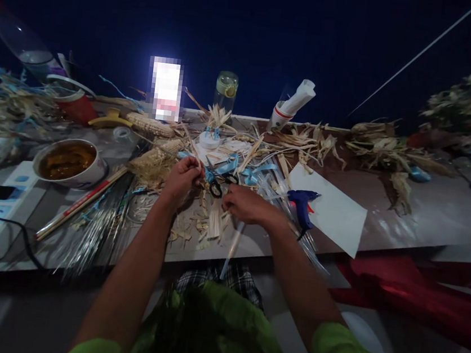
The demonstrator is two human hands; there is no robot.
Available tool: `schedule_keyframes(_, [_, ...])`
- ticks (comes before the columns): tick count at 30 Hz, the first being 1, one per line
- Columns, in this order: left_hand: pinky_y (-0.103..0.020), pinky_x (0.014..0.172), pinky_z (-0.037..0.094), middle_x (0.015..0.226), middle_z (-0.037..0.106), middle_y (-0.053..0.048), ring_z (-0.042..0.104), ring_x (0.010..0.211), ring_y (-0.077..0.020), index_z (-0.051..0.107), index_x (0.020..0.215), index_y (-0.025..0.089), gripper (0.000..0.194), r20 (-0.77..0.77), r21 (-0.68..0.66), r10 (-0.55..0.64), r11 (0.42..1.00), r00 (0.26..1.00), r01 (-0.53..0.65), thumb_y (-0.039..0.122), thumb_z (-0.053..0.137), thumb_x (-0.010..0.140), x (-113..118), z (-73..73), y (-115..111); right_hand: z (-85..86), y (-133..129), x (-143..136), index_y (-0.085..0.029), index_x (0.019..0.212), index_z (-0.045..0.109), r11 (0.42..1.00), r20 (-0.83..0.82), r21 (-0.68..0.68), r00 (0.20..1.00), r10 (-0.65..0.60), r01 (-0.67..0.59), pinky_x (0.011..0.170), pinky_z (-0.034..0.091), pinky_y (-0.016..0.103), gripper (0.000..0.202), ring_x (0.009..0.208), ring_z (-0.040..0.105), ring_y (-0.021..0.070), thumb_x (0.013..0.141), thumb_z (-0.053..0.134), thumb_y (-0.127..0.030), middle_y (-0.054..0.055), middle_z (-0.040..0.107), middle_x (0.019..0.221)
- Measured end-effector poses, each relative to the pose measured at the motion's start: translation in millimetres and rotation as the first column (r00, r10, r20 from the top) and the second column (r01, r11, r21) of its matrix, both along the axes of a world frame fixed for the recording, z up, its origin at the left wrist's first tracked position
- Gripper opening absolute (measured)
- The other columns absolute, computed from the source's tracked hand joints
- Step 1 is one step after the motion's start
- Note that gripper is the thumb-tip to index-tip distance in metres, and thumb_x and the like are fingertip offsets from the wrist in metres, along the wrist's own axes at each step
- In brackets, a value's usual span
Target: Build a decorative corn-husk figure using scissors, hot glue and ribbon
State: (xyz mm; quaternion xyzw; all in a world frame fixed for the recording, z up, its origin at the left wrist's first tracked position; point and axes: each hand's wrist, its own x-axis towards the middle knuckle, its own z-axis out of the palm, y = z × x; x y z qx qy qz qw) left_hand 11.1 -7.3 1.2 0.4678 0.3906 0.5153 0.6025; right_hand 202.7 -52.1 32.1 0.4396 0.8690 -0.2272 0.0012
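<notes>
My left hand (184, 180) is closed in a pinch, and a thin pale strip of corn husk (191, 142) rises from its fingertips. Just across from it, my right hand (244, 203) has its fingers curled together; whatever they pinch is too small to make out. Between the hands lie black-handled scissors (216, 189). A wider piece of corn husk (215, 223) rests on the table below them, close to my right fingertips. Light blue ribbon (256, 174) lies behind my right hand, and a small husk figure (217, 120) stands on a white lid (209, 140).
A blue glue gun (303, 207) lies by a white sheet (333, 210) at right. Left are a bowl of brown liquid (69, 163), thin wires (101, 235) and a power strip (6, 204). A lit screen (166, 86), corn cob (150, 126) and jar (226, 89) stand behind.
</notes>
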Motion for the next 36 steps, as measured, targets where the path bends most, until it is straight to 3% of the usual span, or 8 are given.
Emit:
schedule_keyframes(3, [-0.017,0.043,0.029,0.059,0.053,0.003,0.041,0.043,-0.0040,0.049,0.070,0.016,0.009,0.020,0.007,-0.005,1.000,1.000,0.004,0.016,0.056,0.064,0.2,2.1,-0.4,20.3,4.3,9.0,-0.015,0.077,0.059,1.000,-0.125,-0.015,0.992,0.006,-0.008,0.070,0.034,0.024,0.014,0.080,0.048,0.0138,0.071,0.048,-0.010,0.006,0.053,0.089])
schedule_keyframes(6, [-0.018,0.043,0.029,0.064,0.058,0.001,0.040,0.043,-0.0038,0.051,0.072,0.015,0.012,0.023,-0.031,0.014,0.999,1.000,-0.014,0.017,0.057,0.062,0.2,2.6,-0.5,36.3,9.8,15.2,-0.015,0.078,0.057,0.997,-0.217,-0.037,0.974,-0.068,0.062,0.066,0.034,0.023,0.014,0.072,0.047,0.0112,0.070,0.046,-0.009,0.002,0.055,0.079])
schedule_keyframes(10, [-0.019,0.043,0.030,0.070,0.061,-0.001,0.042,0.044,-0.0047,0.051,0.076,0.015,0.016,0.028,-0.073,0.050,0.996,0.998,-0.048,0.018,0.058,0.061,-0.7,1.1,-0.3,42.1,18.8,14.0,-0.014,0.078,0.057,0.988,-0.386,-0.082,0.910,-0.150,0.128,0.064,0.034,0.023,0.013,0.067,0.047,0.0098,0.070,0.048,-0.011,0.000,0.056,0.074])
schedule_keyframes(16, [-0.018,0.044,0.030,0.059,0.052,0.003,0.042,0.048,-0.0054,0.051,0.071,0.015,0.012,0.113,-0.050,-0.065,0.996,0.991,0.071,0.016,0.059,0.062,0.5,0.4,-0.3,28.9,35.1,-0.5,-0.014,0.078,0.058,0.939,-0.682,-0.250,0.646,-0.343,0.234,0.060,0.035,0.023,0.013,0.062,0.045,0.0085,0.068,0.057,-0.021,-0.002,0.055,0.068])
schedule_keyframes(22, [-0.018,0.044,0.031,0.057,0.049,0.004,0.039,0.044,-0.0048,0.052,0.072,0.016,0.015,0.217,-0.129,-0.111,0.981,0.970,0.141,0.021,0.062,0.063,2.1,6.7,-4.0,9.8,50.7,-15.3,-0.015,0.077,0.058,0.894,-0.796,-0.358,0.412,-0.442,0.268,0.065,0.038,0.024,0.016,0.064,0.047,0.0086,0.064,0.060,-0.026,-0.003,0.055,0.069])
schedule_keyframes(28, [-0.021,0.050,0.040,0.060,0.050,0.003,0.046,0.049,-0.0075,0.055,0.082,0.016,0.030,0.168,-0.228,-0.094,0.965,0.981,0.132,0.042,0.063,0.068,-3.0,15.4,-11.2,0.4,55.6,-22.9,-0.015,0.076,0.058,0.891,-0.787,-0.343,0.427,-0.445,0.297,0.068,0.039,0.025,0.016,0.066,0.048,0.0093,0.065,0.060,-0.026,-0.002,0.056,0.070])
schedule_keyframes(32, [-0.019,0.048,0.037,0.063,0.054,0.002,0.047,0.050,-0.0064,0.057,0.079,0.015,0.033,0.076,-0.217,-0.163,0.960,0.984,0.176,0.034,0.073,0.058,-2.4,15.0,-11.1,-4.0,58.5,-21.3,-0.015,0.076,0.059,0.889,-0.805,-0.340,0.395,-0.443,0.306,0.069,0.039,0.025,0.017,0.067,0.049,0.0093,0.065,0.060,-0.027,-0.002,0.056,0.071])
schedule_keyframes(36, [-0.018,0.043,0.033,0.056,0.050,0.004,0.043,0.045,-0.0051,0.056,0.071,0.014,0.027,0.010,-0.229,-0.168,0.959,0.986,0.166,0.030,0.073,0.058,-1.2,7.8,-5.9,-6.8,61.9,-14.4,-0.016,0.078,0.058,0.864,-0.824,-0.411,0.288,-0.489,0.290,0.062,0.037,0.023,0.018,0.061,0.046,0.0075,0.064,0.061,-0.027,-0.004,0.054,0.068])
